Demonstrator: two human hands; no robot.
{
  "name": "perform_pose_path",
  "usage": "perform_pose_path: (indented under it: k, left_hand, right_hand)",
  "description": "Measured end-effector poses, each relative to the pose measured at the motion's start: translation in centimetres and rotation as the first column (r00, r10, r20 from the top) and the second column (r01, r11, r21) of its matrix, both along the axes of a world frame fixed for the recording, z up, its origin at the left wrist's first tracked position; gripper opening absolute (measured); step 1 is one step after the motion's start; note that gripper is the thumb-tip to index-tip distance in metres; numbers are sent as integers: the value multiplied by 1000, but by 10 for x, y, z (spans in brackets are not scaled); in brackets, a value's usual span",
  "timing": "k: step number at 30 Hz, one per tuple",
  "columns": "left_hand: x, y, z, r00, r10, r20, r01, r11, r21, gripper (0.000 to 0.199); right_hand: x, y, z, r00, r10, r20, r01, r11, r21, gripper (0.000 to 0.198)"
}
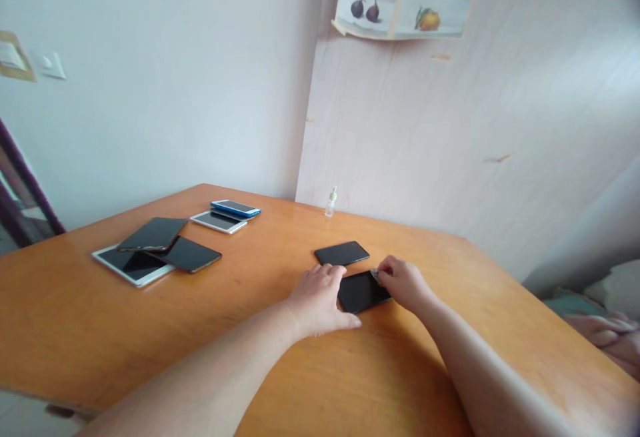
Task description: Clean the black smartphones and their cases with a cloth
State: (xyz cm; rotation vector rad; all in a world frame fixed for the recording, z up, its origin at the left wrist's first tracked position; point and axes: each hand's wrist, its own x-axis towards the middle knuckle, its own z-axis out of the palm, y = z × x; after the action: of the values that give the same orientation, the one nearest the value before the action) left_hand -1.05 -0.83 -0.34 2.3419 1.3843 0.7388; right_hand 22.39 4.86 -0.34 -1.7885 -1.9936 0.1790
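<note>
Black tablet (361,292), splayed left hand (319,297) at its edge, right hand (404,281) in pinch on pale wad (375,275).

place: somebody's home I'd say, not certain tho | wall (165,77): plain off-white, regular wall plate (53,65), switch or socket | decor: sheet of fruit paintings (405,13) on a pale panel (395,137), kinda homey | furniture: orange-brown wooden tabletop (283,243) right by the wall | right edge: blurry soft heap (620,287), maybe cloth

At least seven tablets (361,292), one bottle (329,205), one fruit poster (407,0)
</note>
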Motion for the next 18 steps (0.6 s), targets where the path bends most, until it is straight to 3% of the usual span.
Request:
perform_pose_path:
  k: [2, 5, 9, 11, 13, 15, 18]
  left_hand:
    - [0, 0, -2, 999, 1, -32, -1, 1000, 11, 75]
    - [1, 3, -6, 999, 0, 40, -2, 999, 41, 66]
    - [2, 8, -13, 988, -18, 150, 8, 998, 69, 63]
    - [2, 10, -16, 985, -40, 170, 29, 997, 68, 64]
    - [1, 12, -16, 980, -54, 190, 38, 996, 86, 65]
    - [-1, 15, -15, 976, -53, 213, 23, 990, 138, 66]
    - [-6, 18, -9, 967, -43, 251, -22, 967, 253, 64]
  right_hand:
    - [0, 1, -3, 997, 12, 77, -12, 1000, 4, 7]
    - [-11, -4, -5, 990, 74, 119, -78, 996, 33, 11]
    - [-37, -20, -5, 934, 353, 57, -355, 934, 30, 11]
    - [-42, -25, -2, 903, 428, 40, -429, 903, 31, 12]
    - [-38, -24, 2, 927, 373, 37, -374, 924, 71, 10]
    - [-26, -18, 8, 978, 210, -17, -206, 969, 136, 9]
    - [-6, -7, 18, 958, -27, -285, 78, 982, 169, 16]
